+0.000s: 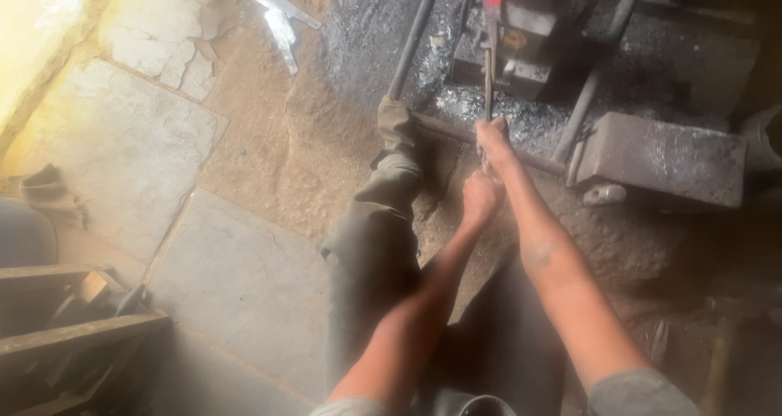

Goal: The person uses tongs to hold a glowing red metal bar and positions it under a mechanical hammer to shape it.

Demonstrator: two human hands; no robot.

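Both of my hands grip one thin metal rod (pixel 488 82) that runs away from me into a dark machine block (pixel 525 37) with a red part on top. My right hand (pixel 494 137) holds the rod farther up, close to the machine. My left hand (pixel 481 196) is closed around the rod's near end, just below the right hand. My left leg in grey trousers (pixel 379 237) stretches forward, its foot (pixel 394 121) pressed against a metal bar (pixel 414 37) on the ground.
A heavy rusty steel block (pixel 664 159) lies to the right of the rod. Long steel bars (pixel 599 66) cross black soot-covered ground. Cracked stone slabs (pixel 122 139) and sandy dirt lie left. Wooden planks (pixel 73 334) sit at the lower left. Shiny metal scraps (pixel 281 21) lie at the top.
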